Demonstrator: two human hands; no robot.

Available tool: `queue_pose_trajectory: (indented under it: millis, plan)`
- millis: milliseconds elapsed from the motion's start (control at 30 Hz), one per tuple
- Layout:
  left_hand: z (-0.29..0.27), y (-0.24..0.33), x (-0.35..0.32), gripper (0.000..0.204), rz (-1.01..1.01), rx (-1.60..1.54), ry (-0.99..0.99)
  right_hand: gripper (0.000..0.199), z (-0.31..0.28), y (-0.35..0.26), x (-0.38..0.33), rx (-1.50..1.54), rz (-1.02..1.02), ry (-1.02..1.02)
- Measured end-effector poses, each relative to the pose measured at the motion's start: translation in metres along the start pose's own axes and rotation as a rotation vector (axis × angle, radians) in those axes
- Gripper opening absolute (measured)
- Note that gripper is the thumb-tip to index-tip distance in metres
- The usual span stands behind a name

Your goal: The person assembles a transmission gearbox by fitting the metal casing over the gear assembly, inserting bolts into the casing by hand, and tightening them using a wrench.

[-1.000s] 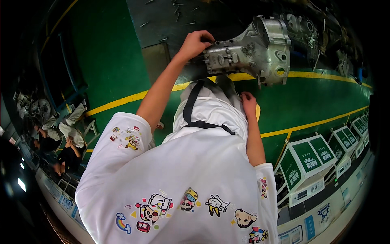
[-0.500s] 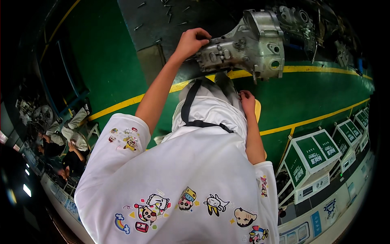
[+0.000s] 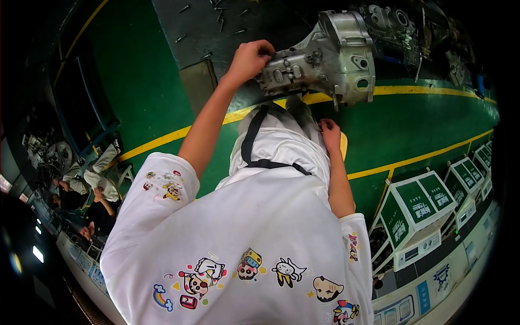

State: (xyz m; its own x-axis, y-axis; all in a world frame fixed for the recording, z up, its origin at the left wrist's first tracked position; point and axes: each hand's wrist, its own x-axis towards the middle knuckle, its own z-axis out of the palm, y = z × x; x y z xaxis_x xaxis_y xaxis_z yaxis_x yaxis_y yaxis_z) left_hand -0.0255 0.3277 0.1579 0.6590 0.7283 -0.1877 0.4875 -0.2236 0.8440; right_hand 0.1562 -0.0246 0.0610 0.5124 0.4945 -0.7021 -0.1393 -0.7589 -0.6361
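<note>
shirt: white tee (image 3: 254, 238) with cartoon prints is filling the lower frame, nearest the camera
right hand: right hand (image 3: 329, 131) is resting on the pale trousers (image 3: 281, 146), fingers lying loosely curled, gripping nothing
left hand: left hand (image 3: 250, 58) is reaching out, closing its fingers on the near end of the gearbox housing (image 3: 325, 59)
gearbox housing: grey cast metal, lying on the dark floor mat (image 3: 227, 32), just beyond the yellow line (image 3: 162, 140)
far: loose bolts (image 3: 216, 11) are lying scattered on the mat
</note>
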Motion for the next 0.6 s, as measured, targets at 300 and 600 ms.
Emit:
queue_pose_trajectory:
  millis: [300, 600]
  plan:
    - [-0.001, 0.006, 0.007, 0.021, -0.049, -0.051, 0.011, 0.018, -0.001, -0.004, 0.004, -0.020, -0.012, -0.010]
    - [0.006, -0.008, 0.000, 0.022, -0.060, -0.106, 0.032, 0.019, -0.001, -0.007, 0.002, -0.024, -0.011, -0.019]
